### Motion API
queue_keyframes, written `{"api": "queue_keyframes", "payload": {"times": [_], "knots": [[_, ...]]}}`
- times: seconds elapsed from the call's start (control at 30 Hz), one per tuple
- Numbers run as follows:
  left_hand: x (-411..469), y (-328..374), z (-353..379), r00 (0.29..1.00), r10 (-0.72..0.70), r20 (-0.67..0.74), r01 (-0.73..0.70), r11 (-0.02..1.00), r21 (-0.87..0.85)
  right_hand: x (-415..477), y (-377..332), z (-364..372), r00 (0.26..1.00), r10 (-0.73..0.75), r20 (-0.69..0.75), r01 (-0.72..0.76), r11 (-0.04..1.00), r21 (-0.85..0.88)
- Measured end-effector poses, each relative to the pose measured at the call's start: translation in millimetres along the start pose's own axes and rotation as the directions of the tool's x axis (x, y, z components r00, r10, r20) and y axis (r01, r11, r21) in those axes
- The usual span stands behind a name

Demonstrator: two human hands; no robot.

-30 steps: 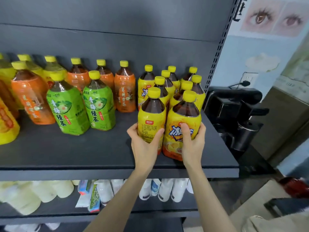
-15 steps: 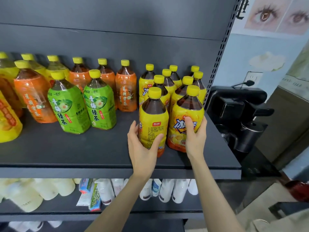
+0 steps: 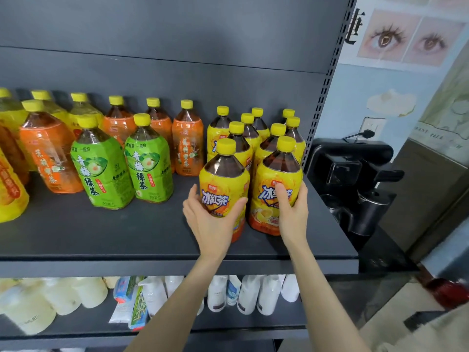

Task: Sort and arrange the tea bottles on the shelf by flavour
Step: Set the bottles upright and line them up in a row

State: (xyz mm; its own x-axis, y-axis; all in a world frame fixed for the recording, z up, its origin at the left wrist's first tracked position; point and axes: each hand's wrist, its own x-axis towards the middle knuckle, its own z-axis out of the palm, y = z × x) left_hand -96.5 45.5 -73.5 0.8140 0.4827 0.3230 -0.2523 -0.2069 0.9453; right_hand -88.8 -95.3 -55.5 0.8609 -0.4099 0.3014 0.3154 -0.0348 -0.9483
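On the matte shelf [image 3: 101,232], left hand [image 3: 213,224] clasps a glossy round-shouldered yellow bottle [image 3: 224,184], right hand [image 3: 291,212] its neighbour [image 3: 275,171], seemingly touching.

left yellow bottle [image 3: 223,185] 冰红茶, right yellow bottle [image 3: 276,174] 冰红茶, green bottles [image 3: 101,171] 青梅绿茶, orange bottle [image 3: 187,146] 茉莉蜜茶

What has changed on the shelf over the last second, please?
The left hand has turned its yellow bottle so the front label faces out instead of the back. The right hand still holds the neighbouring yellow bottle; the green bottles and orange bottles stand as before.
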Motion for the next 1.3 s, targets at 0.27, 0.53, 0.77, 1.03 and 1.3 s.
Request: {"api": "queue_keyframes", "payload": {"times": [0.27,0.53,0.77,1.03,1.3], "knots": [[18,0,17,0.985,0.094,-0.148,-0.066,0.980,0.187,0,-1,1,1.000,-0.006,0.010,0.006,1.000,0.001],[5,6,16,0.991,0.079,-0.109,-0.052,0.973,0.226,-2,-2,1,0.999,-0.027,0.046,0.028,0.999,-0.029],[-15,11,6,0.995,0.040,0.090,-0.057,0.978,0.202,-8,-10,-1,0.999,0.018,0.044,-0.011,0.989,-0.148],[-3,14,-42,0.961,0.071,0.268,-0.108,0.986,0.124,-39,-22,-12,0.994,-0.105,-0.016,0.091,0.916,-0.392],[11,44,-105,0.956,0.138,0.259,-0.152,0.988,0.034,-76,-60,15,0.952,-0.305,0.027,0.293,0.880,-0.373]]}}
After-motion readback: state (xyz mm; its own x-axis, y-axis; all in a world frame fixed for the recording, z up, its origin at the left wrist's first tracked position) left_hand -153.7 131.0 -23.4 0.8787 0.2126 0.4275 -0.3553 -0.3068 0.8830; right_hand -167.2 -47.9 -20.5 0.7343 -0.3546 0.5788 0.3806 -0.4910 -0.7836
